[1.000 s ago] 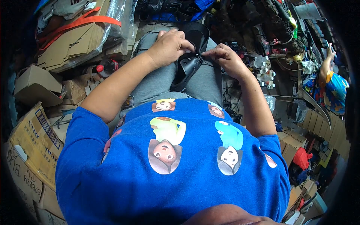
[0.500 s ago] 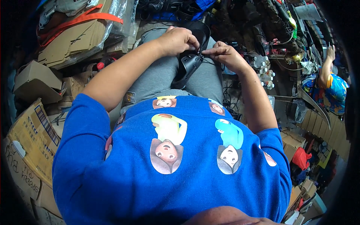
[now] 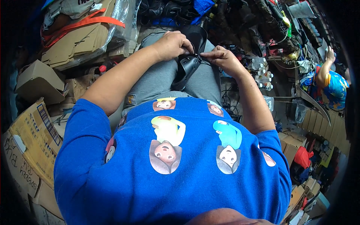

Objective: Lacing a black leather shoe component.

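Observation:
A black leather shoe upper (image 3: 186, 68) with small round holes lies across my lap, between the grey trouser legs. Its far part curves up beyond my hands. On its left side my left hand (image 3: 174, 44) is closed, thumb and fingertips pinched at the upper's middle edge. From the right, my right hand (image 3: 222, 58) meets it there, index finger and thumb pressed together on the same spot. A thin strand or lace seems to run between the fingertips, too small to make out clearly.
Flattened cardboard (image 3: 80, 41) with an orange strap is stacked at the far left, and an open carton (image 3: 40, 82) sits nearer. Clear bottles (image 3: 263, 77) stand on the floor at right. Another person (image 3: 333, 88) in a bright patterned shirt is at the far right.
Both hands have shifted slightly left with the shoe upper. The fingertips still meet at its middle, and the right hand's fingers have straightened a little.

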The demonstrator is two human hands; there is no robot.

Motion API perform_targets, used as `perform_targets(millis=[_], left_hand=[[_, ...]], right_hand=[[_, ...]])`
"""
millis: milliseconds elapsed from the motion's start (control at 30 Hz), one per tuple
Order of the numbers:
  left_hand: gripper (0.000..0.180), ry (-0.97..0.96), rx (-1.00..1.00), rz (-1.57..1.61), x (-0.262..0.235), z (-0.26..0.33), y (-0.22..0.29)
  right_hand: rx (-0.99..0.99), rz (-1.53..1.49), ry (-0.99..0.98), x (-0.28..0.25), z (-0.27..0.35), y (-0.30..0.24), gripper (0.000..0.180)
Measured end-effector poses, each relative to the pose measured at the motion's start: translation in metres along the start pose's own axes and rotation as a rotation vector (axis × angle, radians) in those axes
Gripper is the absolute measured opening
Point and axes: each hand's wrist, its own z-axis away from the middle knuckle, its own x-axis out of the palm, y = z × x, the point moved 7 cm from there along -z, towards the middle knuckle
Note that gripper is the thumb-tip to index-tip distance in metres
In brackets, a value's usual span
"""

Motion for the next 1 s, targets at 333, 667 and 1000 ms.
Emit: perform_targets(millis=[333,667,1000], left_hand=[[0.014,0.141,-0.061,-0.114,0.003,0.019,0.006],[0.022,-0.024,-0.117,-0.142,0.001,0.009,-0.007],[0.015,0.029,-0.155,-0.084,0.008,0.021,0.006]], right_hand=[[-0.068,0.148,0.150,0.006,0.014,-0.008,0.038],[-0.009,-0.098,0.103,0.003,0.007,-0.002,0.028],[-0.055,-0.006,0.200,0.007,0.013,-0.004,0.029]])
